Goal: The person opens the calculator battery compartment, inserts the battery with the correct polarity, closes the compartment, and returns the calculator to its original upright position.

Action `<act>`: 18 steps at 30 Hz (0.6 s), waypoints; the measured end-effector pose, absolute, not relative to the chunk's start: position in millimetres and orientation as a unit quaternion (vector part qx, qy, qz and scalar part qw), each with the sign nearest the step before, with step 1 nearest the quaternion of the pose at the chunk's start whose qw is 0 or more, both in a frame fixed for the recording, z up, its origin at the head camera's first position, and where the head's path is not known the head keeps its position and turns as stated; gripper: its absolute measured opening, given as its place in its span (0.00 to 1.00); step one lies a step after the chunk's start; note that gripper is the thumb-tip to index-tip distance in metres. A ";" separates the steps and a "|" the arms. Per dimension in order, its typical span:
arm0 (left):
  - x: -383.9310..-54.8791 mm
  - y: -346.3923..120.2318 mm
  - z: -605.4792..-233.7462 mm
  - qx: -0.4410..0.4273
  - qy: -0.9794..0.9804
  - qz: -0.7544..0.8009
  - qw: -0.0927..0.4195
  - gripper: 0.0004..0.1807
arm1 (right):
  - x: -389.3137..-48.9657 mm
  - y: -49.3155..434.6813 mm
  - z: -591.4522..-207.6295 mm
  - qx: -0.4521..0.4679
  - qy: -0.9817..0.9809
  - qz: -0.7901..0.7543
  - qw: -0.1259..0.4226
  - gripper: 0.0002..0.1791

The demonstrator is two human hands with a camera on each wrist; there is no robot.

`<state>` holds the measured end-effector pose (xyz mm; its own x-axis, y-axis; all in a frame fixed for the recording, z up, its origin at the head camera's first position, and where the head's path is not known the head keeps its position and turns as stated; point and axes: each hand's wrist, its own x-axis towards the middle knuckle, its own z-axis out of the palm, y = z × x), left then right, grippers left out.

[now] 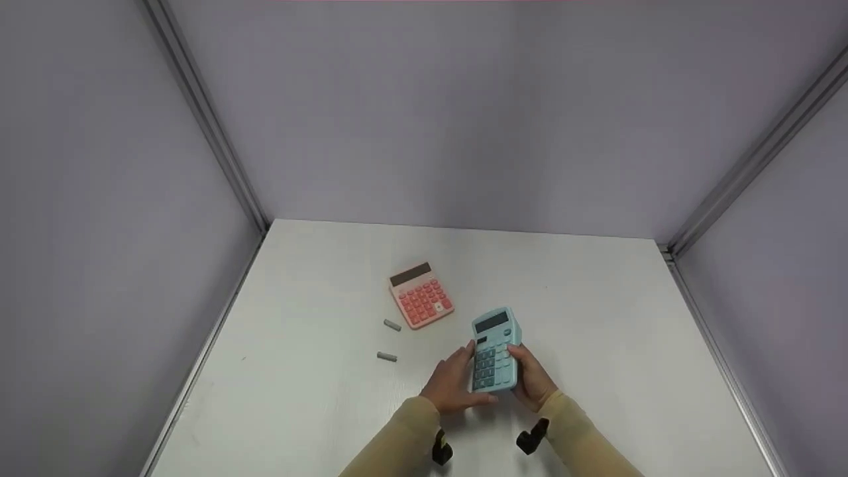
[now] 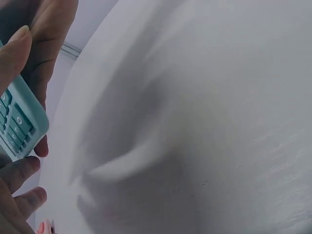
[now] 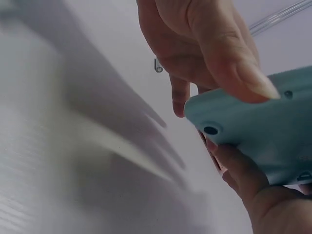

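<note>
A light blue calculator (image 1: 493, 354) is held up off the table, its keys facing up and its far end tilted away. My right hand (image 1: 531, 379) grips its right side, thumb over the keys, and in the right wrist view its fingers (image 3: 243, 170) lie against the back. My left hand (image 1: 454, 384) holds the near left part, with the thumb (image 3: 234, 68) on the near edge. Both hands show beside the calculator (image 2: 22, 119) in the left wrist view. A pink calculator (image 1: 422, 296) lies on the table beyond the left hand.
Two small grey cylinders (image 1: 392, 325) lie near the pink calculator on the white table (image 1: 298, 298). Grey panels stand at the back (image 1: 464, 119) and at both sides, joined by metal rails (image 1: 212, 126).
</note>
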<state>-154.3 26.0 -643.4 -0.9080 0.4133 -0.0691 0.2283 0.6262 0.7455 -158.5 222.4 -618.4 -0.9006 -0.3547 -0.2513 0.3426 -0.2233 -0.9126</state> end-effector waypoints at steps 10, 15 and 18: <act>-155.4 26.1 -643.1 0.168 0.901 0.394 0.062 0.58 | -164.2 234.7 -613.8 0.040 0.625 -0.756 0.190 0.37; -158.0 30.8 -637.9 0.174 0.904 0.389 0.044 0.56 | -164.1 239.6 -614.4 0.083 0.643 -0.745 0.154 0.37; -160.7 35.9 -634.6 0.173 0.912 0.370 0.028 0.54 | -166.5 243.0 -615.4 0.100 0.658 -0.734 0.135 0.36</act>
<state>-160.7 35.9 -634.6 -0.9386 0.3361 0.0774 0.2949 0.6658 0.6854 -166.5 243.0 -615.4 -0.9433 -0.0664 -0.3252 0.3305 -0.0987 -0.9386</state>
